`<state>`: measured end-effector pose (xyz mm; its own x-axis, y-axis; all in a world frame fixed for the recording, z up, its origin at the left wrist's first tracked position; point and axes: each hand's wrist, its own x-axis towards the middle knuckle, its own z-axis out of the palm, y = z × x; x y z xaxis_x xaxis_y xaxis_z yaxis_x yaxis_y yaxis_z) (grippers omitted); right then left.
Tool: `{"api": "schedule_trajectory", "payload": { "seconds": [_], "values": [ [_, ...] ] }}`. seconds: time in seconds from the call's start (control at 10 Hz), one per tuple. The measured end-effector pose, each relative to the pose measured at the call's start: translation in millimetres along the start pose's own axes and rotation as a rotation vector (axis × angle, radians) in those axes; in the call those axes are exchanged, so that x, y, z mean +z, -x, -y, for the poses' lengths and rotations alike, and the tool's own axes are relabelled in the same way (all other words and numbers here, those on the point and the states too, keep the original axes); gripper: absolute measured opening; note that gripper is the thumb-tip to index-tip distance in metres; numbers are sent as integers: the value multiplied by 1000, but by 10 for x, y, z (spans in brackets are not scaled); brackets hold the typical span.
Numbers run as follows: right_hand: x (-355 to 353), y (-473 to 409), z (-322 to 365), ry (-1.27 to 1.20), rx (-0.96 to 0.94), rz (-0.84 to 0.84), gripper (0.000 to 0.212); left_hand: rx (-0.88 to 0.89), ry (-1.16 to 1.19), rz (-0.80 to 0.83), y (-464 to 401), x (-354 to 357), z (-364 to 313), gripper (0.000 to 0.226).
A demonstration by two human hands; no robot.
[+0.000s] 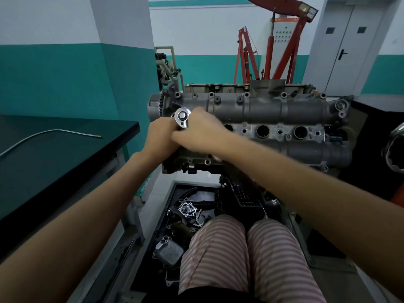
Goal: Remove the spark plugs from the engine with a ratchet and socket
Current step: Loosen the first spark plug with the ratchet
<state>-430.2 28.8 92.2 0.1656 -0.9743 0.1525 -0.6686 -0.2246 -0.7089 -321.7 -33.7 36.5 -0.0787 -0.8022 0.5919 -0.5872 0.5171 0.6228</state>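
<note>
Both hands meet at the left end of the engine [262,110]. Left hand [162,133] and right hand [200,130] wrap curled fingers round the ratchet [182,118]; chrome head shows between them, over the leftmost plug well. Handle and socket hidden. Three open plug wells [263,130] lie to the right. Thin metal tube [50,133] on the black bench [65,162] at left

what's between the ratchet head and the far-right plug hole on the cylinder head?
In the head view: between the ratchet head and the far-right plug hole lie the right hand and two more open plug holes, one partly hidden and one clear.
</note>
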Motion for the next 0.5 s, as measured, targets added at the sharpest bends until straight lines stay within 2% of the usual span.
{"api": "schedule_trajectory", "payload": {
  "seconds": [0.1, 0.2, 0.3, 0.4, 0.5],
  "values": [
    [-21, 75, 80, -1009, 322, 443, 16, -208, 298, -101, -13, 15, -10, 24],
    [-99, -24, 42, 131, -43, 103, 24, 134, -216, -129, -26, 15, 66, 23],
    [-203, -26, 67, 1019, -279, -255, 13, 298, -309, -110, -6, -12, 48, 30],
    [-151, -69, 25, 913, -339, -293, 12, 275, -358, -116, -4, 4, 42, 28],
    [-151, -28, 38, -103, 19, 237, 19, 56, -169, -41, -33, 6, 82, 24]
  ]
}}
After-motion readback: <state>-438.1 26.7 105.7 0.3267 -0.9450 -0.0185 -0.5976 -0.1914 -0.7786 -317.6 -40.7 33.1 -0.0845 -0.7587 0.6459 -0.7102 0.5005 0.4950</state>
